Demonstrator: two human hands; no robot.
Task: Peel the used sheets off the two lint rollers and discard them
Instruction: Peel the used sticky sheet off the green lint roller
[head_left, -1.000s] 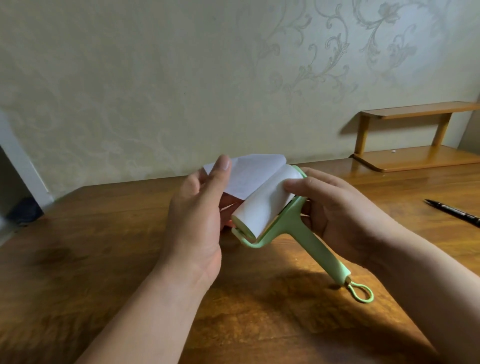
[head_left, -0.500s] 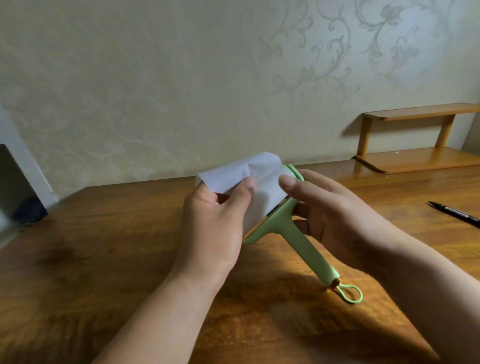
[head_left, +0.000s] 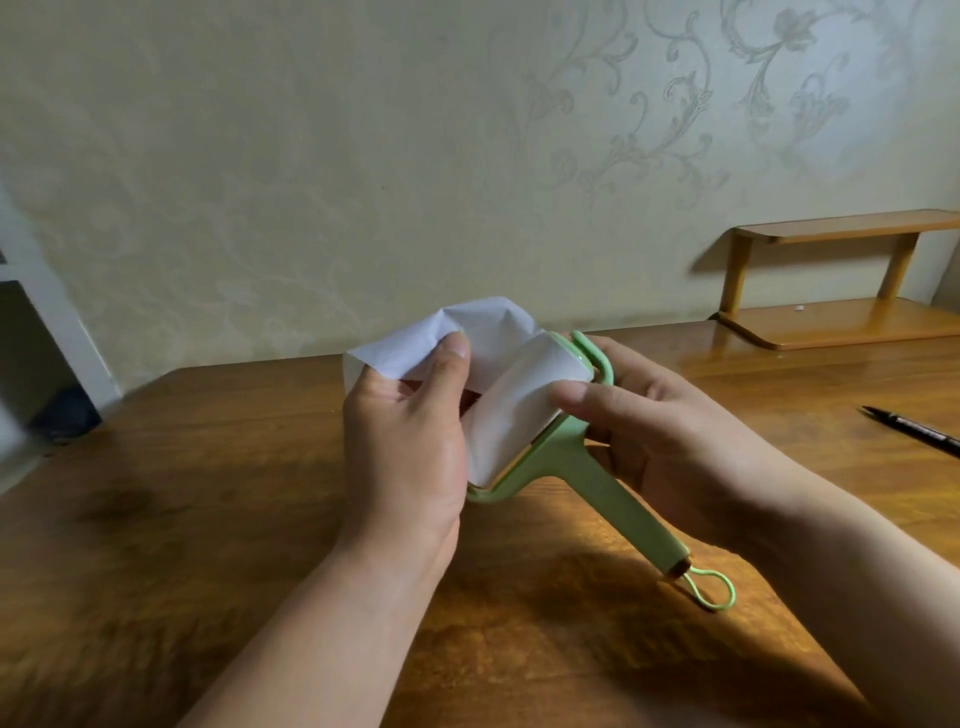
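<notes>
A white sheet is hanging half-peeled off the green lint roller. The left hand is pinching the sheet; the right hand is gripping the roller.

Wooden table; black pen right; small wooden shelf, patterned wall

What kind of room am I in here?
Probably a room at home, at a desk: a wooden table stands against patterned wallpaper, with a small wooden shelf and a black pen on it.

Lint roller above table, pen far right.
</notes>
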